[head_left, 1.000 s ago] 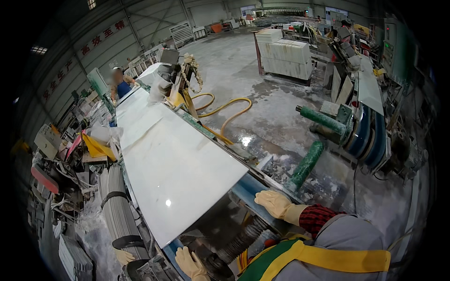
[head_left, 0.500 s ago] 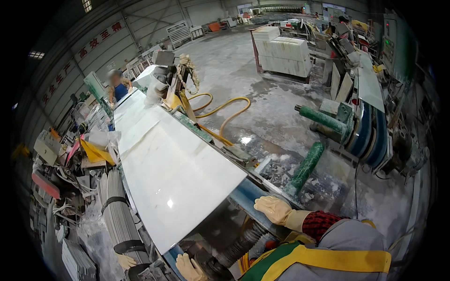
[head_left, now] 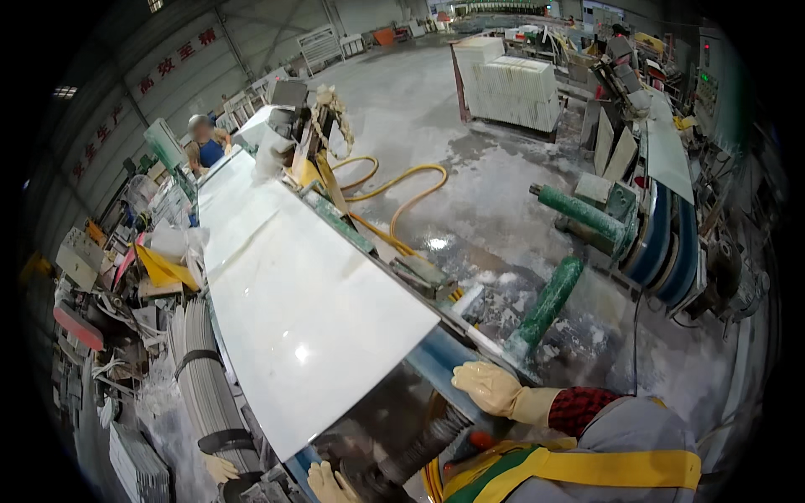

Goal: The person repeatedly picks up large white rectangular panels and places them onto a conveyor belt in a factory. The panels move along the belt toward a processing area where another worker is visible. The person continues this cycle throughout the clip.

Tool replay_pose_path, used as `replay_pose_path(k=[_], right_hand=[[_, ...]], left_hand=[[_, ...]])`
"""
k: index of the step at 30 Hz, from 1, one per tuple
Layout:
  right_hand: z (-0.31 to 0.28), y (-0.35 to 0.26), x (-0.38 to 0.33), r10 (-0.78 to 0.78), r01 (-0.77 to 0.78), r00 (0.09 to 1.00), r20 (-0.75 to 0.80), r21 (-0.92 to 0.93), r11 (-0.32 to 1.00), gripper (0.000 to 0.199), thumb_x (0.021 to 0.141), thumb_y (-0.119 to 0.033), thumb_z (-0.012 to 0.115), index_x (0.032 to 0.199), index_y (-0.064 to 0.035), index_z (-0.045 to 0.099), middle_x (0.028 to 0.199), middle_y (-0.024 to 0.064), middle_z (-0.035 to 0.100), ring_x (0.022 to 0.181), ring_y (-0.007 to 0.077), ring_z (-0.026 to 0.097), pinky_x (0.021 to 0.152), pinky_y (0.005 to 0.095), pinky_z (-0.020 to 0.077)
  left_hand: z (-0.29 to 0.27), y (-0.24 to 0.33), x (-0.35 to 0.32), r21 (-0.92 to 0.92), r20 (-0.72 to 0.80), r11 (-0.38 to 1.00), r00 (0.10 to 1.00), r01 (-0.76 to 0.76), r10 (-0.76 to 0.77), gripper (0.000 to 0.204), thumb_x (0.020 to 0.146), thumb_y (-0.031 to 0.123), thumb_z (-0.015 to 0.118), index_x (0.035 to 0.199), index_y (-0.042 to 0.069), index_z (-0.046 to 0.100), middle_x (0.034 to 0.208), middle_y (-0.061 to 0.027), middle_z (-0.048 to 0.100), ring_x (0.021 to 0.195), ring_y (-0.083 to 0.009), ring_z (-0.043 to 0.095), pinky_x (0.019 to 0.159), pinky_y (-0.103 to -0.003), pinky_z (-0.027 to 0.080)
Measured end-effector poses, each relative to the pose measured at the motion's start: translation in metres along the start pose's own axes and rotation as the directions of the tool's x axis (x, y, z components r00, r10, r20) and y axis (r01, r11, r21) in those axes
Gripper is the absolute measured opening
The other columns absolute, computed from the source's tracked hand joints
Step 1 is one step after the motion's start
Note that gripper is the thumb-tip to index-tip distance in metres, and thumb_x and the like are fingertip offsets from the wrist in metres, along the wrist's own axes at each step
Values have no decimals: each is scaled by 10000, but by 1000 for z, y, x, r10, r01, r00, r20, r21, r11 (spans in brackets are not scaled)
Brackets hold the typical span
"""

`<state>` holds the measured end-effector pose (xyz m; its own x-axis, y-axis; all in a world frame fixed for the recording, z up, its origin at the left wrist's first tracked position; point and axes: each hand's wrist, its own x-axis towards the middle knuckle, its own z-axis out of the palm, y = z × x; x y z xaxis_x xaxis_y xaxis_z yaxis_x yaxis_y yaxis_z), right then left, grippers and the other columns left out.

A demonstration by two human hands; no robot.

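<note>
A large glossy white stone slab [head_left: 310,327] lies on a long conveyor with blue belts [head_left: 449,360]. My right hand [head_left: 486,388], in a cream rubber glove, rests on the blue belt at the right, just off the slab's near right corner. Its fingers lie extended and close together, holding nothing that I can see. At the lower edge, my left hand [head_left: 329,484] wears a similar glove and touches the left blue belt near the slab's near left corner. Its fingers are stretched out; the rest is cut off. Between the hands, a dark ribbed hose [head_left: 428,448] shows below.
A strapped bundle of grey strips [head_left: 204,377] stands left, with a loose cream glove [head_left: 220,468] by its lower end. Green rollers [head_left: 549,302] jut out at the right. Yellow hose [head_left: 398,197] curls on the wet floor. A person [head_left: 205,147] stands at the conveyor's far end.
The view has shifted slightly. My left hand appears a little lower and further left, while my right hand stays on the belt. The slab looks nearly unchanged.
</note>
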<state>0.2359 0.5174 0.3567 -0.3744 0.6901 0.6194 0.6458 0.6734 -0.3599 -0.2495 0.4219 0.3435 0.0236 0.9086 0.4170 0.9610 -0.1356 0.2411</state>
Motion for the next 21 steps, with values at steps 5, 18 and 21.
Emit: replay_pose_path(k=[5,18,21], right_hand=[[-7,-36,25,55,-54,997,-50,20,998,369,925,-48,702,1282,35,662,1263,250,674,1108,455,666,1016,544,554],[241,-86,129,623,-547,208,754,618,-565,646,1085,-356,770,1586,-23,534,1528,228,641,1378,371,659,1138,527,588],[290,-47,143,700,-11,226,677,720,-694,489,1096,-195,747,1538,-94,566,1445,176,666,1271,352,705,1025,551,644]], left_hand=[[15,-18,-11,54,-9,998,999,37,-37,407,1027,63,679,1426,-15,661,1467,-313,646,1383,-524,571,1230,-599,412],[-21,25,-13,-123,-17,987,994,103,-106,334,982,55,659,1310,3,699,1361,-250,677,1272,-465,606,1106,-560,441],[-48,52,-20,-180,123,983,992,47,-25,308,952,66,669,1249,-13,688,1335,-238,632,1176,-456,573,1008,-554,434]])
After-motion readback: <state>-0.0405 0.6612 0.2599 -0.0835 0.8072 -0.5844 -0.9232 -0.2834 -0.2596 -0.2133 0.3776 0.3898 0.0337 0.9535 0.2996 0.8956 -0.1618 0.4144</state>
